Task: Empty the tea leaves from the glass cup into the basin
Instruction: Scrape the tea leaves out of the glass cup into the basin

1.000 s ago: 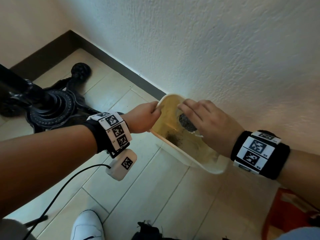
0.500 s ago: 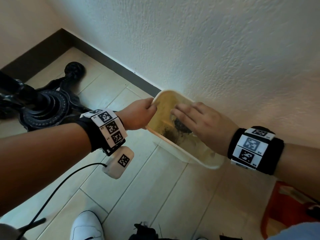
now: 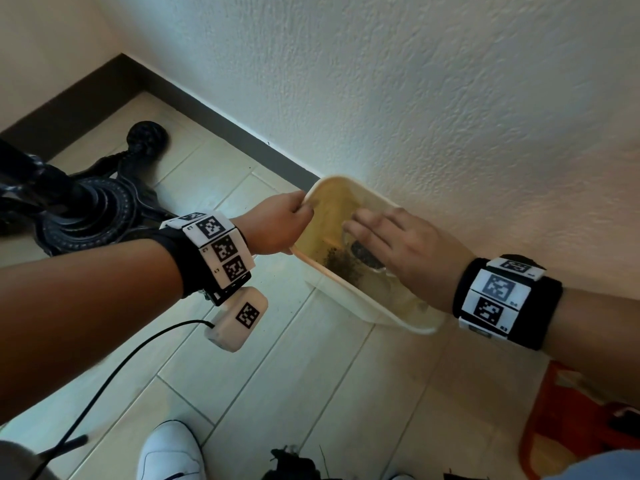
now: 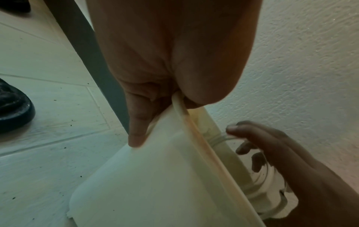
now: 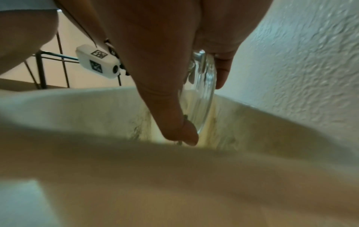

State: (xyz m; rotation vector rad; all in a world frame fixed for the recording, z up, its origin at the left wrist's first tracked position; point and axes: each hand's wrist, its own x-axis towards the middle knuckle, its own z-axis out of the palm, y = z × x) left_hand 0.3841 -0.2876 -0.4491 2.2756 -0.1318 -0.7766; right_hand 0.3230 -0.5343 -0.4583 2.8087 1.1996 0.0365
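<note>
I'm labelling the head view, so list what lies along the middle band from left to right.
Black cast-iron stand base → left hand gripping the basin's rim → basin → right hand holding the glass cup inside the basin → right wristband.

Below you, a pale tiled floor meets a textured white wall along a dark baseboard; a black ornate stand base sits left, an orange object right.

The right hand hides most of the glass cup.
</note>
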